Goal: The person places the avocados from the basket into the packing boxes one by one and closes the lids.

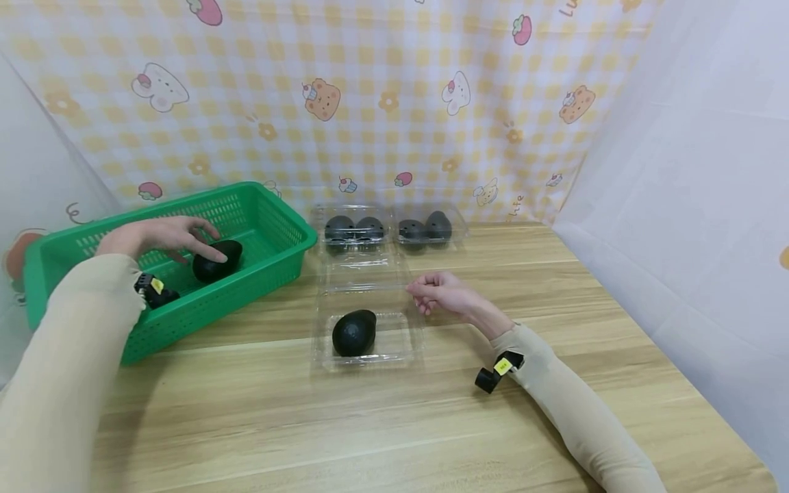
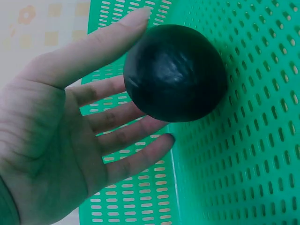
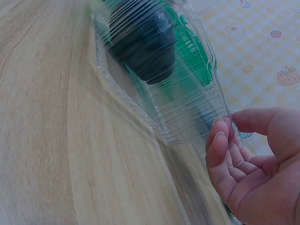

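My left hand (image 1: 169, 236) is inside the green basket (image 1: 271, 263), its thumb against a dark avocado (image 1: 217, 261). In the left wrist view its fingers (image 2: 122, 136) are spread and nearly straight beside that avocado, not curled round it. My right hand (image 1: 445, 294) pinches the rim of a clear plastic clamshell box (image 3: 187, 112) between thumb and fingertips. The box lies with its lid raised or folded back toward the wall. One avocado (image 1: 354, 333) rests in its near half, toward the left side.
Behind stand two clear boxes, a left box (image 1: 354, 229) and a right box (image 1: 433, 227), each with two dark avocados. A yellow checked cloth (image 1: 382, 137) hangs at the back of the wooden table (image 1: 296, 424). White sheeting (image 1: 696, 164) borders the right side.
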Demonstrator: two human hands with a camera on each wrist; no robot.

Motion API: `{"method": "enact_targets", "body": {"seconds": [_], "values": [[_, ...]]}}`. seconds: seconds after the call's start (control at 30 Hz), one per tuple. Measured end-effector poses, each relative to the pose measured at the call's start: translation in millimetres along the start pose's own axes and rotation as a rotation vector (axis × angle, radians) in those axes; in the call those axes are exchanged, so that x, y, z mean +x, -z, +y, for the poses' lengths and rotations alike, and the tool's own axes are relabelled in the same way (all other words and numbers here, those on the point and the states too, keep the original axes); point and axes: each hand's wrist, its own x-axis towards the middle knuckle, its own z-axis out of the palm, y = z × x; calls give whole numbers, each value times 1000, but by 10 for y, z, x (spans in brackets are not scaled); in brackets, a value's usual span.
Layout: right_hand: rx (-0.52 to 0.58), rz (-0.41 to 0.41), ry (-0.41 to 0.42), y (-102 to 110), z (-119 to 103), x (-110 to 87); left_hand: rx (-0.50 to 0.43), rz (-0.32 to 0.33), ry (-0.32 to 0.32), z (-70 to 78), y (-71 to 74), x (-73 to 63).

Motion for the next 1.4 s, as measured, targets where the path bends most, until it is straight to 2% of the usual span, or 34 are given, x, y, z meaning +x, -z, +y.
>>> {"method": "enact_targets", "body": {"seconds": [0.47, 0.63, 0.73, 0.93, 1.1, 1.4], "values": [[2, 0, 9, -4, -12, 0, -73, -116, 74, -9, -21, -15], [-7, 6, 9, 8, -10, 2, -62, -154, 100, -9, -9, 6], [-13, 6, 9, 15, -2, 7, -57, -155, 99, -1, -13, 10], [-11, 1, 5, 10, 4, 6, -25, -121, 92, 22, -19, -19], [-5, -2, 5, -2, 3, -1, 23, -68, 76, 65, 29, -84], [6, -4, 7, -3, -10, -11, 60, 107, -16, 135, 130, -152]]}}
